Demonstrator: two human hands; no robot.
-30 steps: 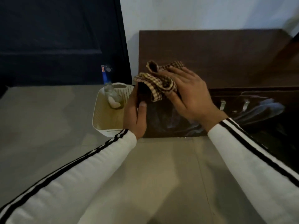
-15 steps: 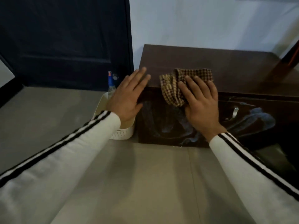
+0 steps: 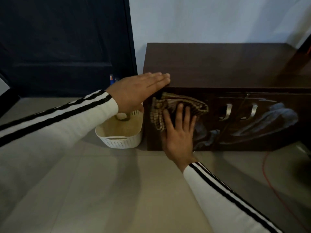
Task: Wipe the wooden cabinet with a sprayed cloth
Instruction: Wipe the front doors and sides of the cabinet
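The low dark wooden cabinet stands against the white wall, its glossy front facing me. A brown checked cloth lies flat against the upper left of that front. My right hand presses on the cloth with fingers spread, covering its lower part. My left hand rests flat, fingers straight and together, on the cabinet's top left corner edge. It holds nothing.
A white perforated basket sits on the floor against the cabinet's left side, with a spray bottle partly hidden behind my left hand. Two metal handles are on the cabinet front. A dark door is behind. A thin red cord runs on the floor at right.
My right hand slid the cloth from the cabinet's top edge down onto the front face. My left hand moved from the left side up onto the top corner, fingers closing together.
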